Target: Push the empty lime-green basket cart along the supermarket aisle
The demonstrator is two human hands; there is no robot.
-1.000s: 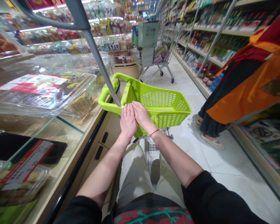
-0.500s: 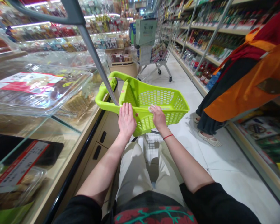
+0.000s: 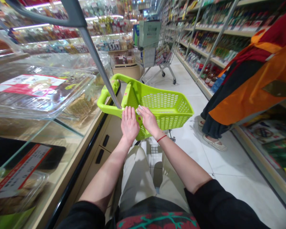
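A lime-green plastic shopping cart basket [image 3: 176, 122] with perforated walls stands in front of me. Along its near rim lies my left hand [image 3: 129, 125], fingers straight and side by side, close to the foot of the grey handle pole [image 3: 98, 60]. My right hand [image 3: 149, 121], wearing a red string bracelet, has its fingers closed on a small crumpled white tissue [image 3: 139, 109]. It presses this against the rim right beside my left hand. Most of the tissue is hidden under the fingers.
Packaged food trays [image 3: 38, 86] sit on the glass-edged counter [image 3: 69, 128] at left. A person in an orange apron [image 3: 255, 95] stands at right beside stocked shelves [image 3: 219, 47]. A loaded metal cart [image 3: 157, 52] with a green box stands ahead on the tiled floor [image 3: 231, 187].
My right hand has slid left along the basket's near rim with the tissue, up to my left hand. My left hand and the cart have hardly moved.
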